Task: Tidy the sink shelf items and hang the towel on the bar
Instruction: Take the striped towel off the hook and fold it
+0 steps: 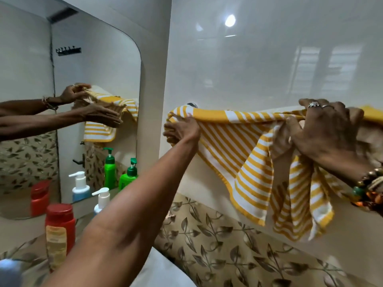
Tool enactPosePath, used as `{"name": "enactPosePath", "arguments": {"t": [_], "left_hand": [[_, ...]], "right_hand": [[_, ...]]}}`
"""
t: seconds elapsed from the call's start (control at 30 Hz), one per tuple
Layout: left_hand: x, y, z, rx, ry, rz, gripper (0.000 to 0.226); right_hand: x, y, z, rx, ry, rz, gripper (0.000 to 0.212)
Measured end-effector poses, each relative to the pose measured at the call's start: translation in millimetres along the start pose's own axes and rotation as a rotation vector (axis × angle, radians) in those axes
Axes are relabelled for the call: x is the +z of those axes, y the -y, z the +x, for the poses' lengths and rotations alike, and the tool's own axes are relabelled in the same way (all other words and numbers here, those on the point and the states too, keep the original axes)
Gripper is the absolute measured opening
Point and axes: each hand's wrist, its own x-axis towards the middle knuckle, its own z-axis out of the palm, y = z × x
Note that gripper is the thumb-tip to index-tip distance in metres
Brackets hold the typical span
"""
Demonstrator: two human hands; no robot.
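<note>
Left hand (182, 130): centre of frame, fingers curled down over the left end of the towel (234, 146), gripping a fold of cloth; back of the hand faces the camera.
Left arm: bare forearm stretched out nearly straight, running from the lower left of the frame up to the middle.
Right hand (325, 135): right of frame, fingers and thumb closed on a gathered bunch of the towel's top edge; rings (314, 104) on two fingers.
Right wrist: bent, at the right edge of the frame, beaded bracelets (371, 189) stacked on it.
Towel: yellow and white stripes, stretched between both hands along the white wall, centre to right of frame; loose folds hang down below the right hand.
Bar: hidden under the cloth; only a chrome mount (192, 105) shows, just above the towel's left end.
Shelf (81, 207): lower left, under the mirror (93, 69); carries a red bottle (60, 222), a white pump bottle (103, 198) and a green pump bottle (129, 177), all upright.
Mirror: left of frame, reflects both hands, towel and bottles.
</note>
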Motion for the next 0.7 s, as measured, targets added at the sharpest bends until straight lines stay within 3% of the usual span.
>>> {"name": "enactPosePath", "arguments": {"t": [0.13, 0.27, 0.37, 0.47, 0.5, 0.6, 0.7], "left_hand": [[-10.7, 12.0, 31.2, -0.110, 0.165, -0.306, 0.053], [-10.7, 7.9, 40.3, -0.095, 0.117, -0.317, 0.034], [-8.4, -7.8, 38.8, 0.085, 0.020, -0.310, 0.035], [-7.0, -30.6, 23.9, 0.246, 0.004, -0.551, 0.022], [-7.9, -39.2, 15.6, 0.241, 0.061, -0.659, 0.017], [-11.9, -55.5, -9.8, 0.207, 0.389, -0.942, 0.029], [-15.9, -60.4, -36.2, 0.201, 0.672, -0.984, 0.032]], "right_hand": [[2.8, -11.3, 1.4, -0.025, -0.029, -0.064, 0.038], [2.8, -13.4, 3.2, -0.014, -0.041, -0.051, 0.029], [5.4, -15.9, 2.0, -0.024, -0.061, -0.066, 0.032], [8.6, -23.5, -7.7, -0.089, -0.063, -0.091, 0.032], [13.0, -31.2, -13.1, -0.118, -0.008, -0.120, 0.030], [28.5, -54.8, -26.8, -0.032, 0.369, -0.121, 0.037], [29.7, -53.4, -26.7, -0.051, 0.222, -0.115, 0.029]]}}
